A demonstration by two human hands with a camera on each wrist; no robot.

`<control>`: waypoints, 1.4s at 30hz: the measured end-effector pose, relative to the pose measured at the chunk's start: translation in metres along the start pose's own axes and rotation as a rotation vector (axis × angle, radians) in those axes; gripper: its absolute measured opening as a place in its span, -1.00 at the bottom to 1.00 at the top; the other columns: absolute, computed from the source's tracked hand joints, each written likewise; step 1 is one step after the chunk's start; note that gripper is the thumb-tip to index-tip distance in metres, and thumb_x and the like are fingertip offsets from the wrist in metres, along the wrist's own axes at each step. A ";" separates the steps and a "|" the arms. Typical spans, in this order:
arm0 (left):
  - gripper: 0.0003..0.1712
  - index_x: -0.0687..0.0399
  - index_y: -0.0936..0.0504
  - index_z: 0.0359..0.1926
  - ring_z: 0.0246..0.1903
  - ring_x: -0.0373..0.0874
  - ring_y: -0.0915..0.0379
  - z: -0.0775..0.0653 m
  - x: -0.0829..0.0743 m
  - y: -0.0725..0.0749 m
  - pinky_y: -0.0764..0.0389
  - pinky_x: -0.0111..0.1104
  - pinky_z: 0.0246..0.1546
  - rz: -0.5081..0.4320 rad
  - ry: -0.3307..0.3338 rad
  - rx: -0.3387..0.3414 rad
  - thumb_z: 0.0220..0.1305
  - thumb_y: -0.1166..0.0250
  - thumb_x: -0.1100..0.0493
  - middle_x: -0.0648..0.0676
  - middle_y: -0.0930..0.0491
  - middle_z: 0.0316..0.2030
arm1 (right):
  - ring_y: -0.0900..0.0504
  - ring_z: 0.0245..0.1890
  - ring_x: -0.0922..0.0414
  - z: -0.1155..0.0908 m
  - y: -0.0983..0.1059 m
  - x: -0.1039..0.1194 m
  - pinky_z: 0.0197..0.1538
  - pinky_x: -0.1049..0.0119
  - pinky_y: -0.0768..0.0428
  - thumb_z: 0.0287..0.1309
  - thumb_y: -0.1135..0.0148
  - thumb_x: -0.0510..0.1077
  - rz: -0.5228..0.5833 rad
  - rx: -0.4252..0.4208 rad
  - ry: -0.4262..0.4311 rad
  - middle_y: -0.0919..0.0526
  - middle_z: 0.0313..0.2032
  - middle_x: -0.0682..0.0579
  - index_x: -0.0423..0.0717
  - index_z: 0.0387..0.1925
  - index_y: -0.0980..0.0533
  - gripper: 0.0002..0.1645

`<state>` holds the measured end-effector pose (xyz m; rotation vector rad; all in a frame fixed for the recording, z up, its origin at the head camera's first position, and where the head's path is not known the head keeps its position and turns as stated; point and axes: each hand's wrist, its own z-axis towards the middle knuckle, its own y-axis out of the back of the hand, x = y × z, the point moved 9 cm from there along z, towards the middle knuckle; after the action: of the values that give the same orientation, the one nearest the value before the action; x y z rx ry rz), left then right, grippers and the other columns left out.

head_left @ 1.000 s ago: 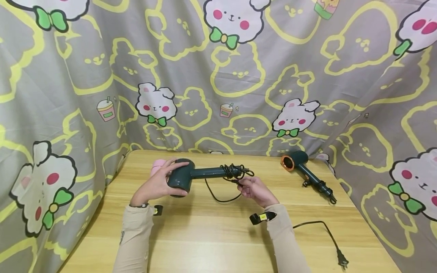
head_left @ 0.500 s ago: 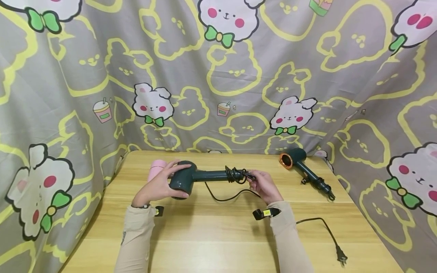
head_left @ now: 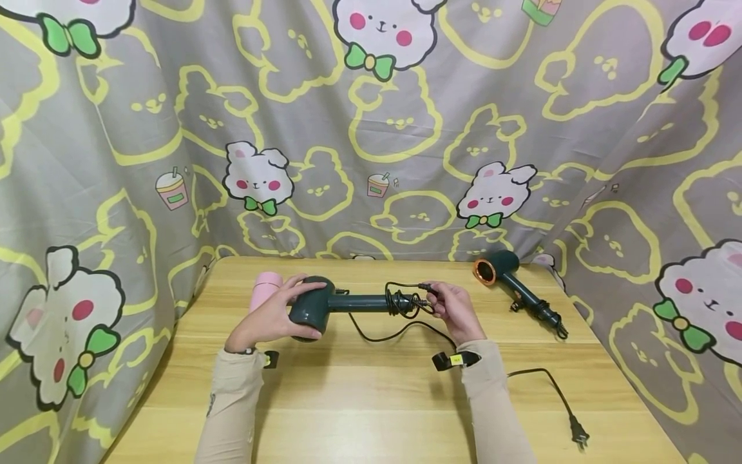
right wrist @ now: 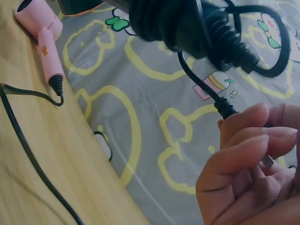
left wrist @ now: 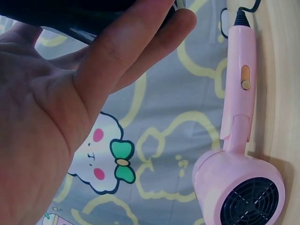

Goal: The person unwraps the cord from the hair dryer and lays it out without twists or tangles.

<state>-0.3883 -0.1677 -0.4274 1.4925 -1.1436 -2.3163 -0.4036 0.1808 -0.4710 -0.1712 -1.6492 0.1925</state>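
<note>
My left hand (head_left: 269,316) grips the barrel of a dark green hair dryer (head_left: 359,302), thumb below and fingers over the top. The dryer is held level above the table, its handle pointing right. A black cord (head_left: 400,301) is wound round the handle's end. My right hand (head_left: 456,310) pinches the plug (right wrist: 226,108) of that cord; a metal prong (right wrist: 267,161) shows between the fingers in the right wrist view. From the plug, a loose loop of cord runs back to the coils. Fingers hide most of the plug body.
Behind my left hand lies a pink hair dryer (left wrist: 241,164) on the wooden table (head_left: 359,412). Its black cord (head_left: 382,338) passes under my right arm to a plug (head_left: 578,433) at right. Another dark green hair dryer (head_left: 522,293), cord wrapped, lies back right. A patterned curtain (head_left: 324,129) surrounds the table.
My right hand has moved right and slightly up with the plug, and a loop of cord has lifted off the coils. My left hand keeps its hold on the dryer, shifted slightly right.
</note>
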 end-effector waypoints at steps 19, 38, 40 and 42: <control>0.10 -0.44 -0.44 0.44 0.40 0.35 -0.26 0.000 0.006 -0.001 -0.45 0.17 0.23 0.002 0.028 0.015 -0.19 -0.72 -0.22 0.29 -0.08 0.55 | -0.25 -0.73 0.35 -0.023 -0.016 0.042 -0.57 0.48 -0.27 0.50 0.04 -0.29 0.014 -0.003 0.137 -0.52 -0.61 0.14 -0.17 -0.11 -0.64 -0.71; 0.09 -0.46 -0.42 0.45 0.36 0.21 -0.31 -0.005 0.015 0.009 -0.48 0.05 0.21 -0.010 0.046 -0.032 -0.15 -0.73 -0.16 0.18 -0.15 0.54 | -0.31 -0.69 0.34 -0.041 -0.037 0.056 -0.52 0.45 -0.32 0.53 0.05 -0.24 -0.059 0.121 0.140 -0.53 -0.61 0.15 -0.12 -0.15 -0.66 -0.67; 0.09 -0.45 -0.42 0.45 0.35 0.23 -0.32 -0.005 0.015 0.010 -0.49 0.05 0.19 -0.006 0.041 -0.037 -0.15 -0.73 -0.16 0.20 -0.14 0.54 | -0.30 -0.68 0.33 -0.041 -0.039 0.055 -0.50 0.45 -0.33 0.56 0.05 -0.21 -0.101 0.148 0.136 -0.51 -0.62 0.15 -0.15 -0.13 -0.65 -0.68; 0.09 -0.44 -0.43 0.45 0.34 0.24 -0.33 -0.005 0.014 0.011 -0.49 0.05 0.19 -0.011 0.036 -0.041 -0.16 -0.73 -0.15 0.21 -0.13 0.54 | -0.29 -0.67 0.33 -0.042 -0.041 0.053 -0.49 0.44 -0.33 0.58 0.04 -0.17 -0.141 0.181 0.128 -0.48 -0.62 0.16 -0.19 -0.10 -0.63 -0.69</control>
<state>-0.3938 -0.1849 -0.4314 1.5238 -1.0756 -2.2953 -0.3663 0.1537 -0.4069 0.0696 -1.5010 0.2177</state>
